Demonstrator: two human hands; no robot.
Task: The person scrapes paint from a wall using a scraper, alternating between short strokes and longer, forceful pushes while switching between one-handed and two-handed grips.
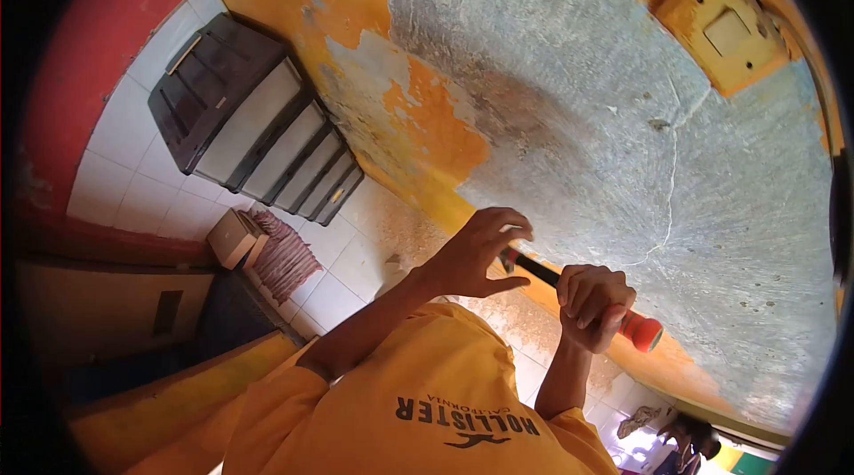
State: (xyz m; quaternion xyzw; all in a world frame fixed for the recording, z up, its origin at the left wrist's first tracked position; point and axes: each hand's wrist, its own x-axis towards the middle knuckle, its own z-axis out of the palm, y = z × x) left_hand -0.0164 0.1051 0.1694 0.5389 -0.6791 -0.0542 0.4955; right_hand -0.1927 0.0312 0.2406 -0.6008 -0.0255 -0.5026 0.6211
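My right hand (592,304) is closed around the red handle of a hand tool (642,330). The tool's black shaft (536,269) runs up-left toward my left hand (480,251). That hand cups the tool's front end with bent fingers, right against the wall (605,146). The working tip is hidden behind my left fingers. The wall is grey plaster with patches of peeling orange paint (427,128). Both hands are at the lower edge of the bare grey area. I wear a yellow shirt (427,395).
A dark drawer unit (240,110) with several pale drawers stands on the white tiled floor (133,164) by the wall. A small cardboard box (233,237) and a striped cloth (286,257) lie beside it. An orange-painted switch plate (729,30) sits on the wall.
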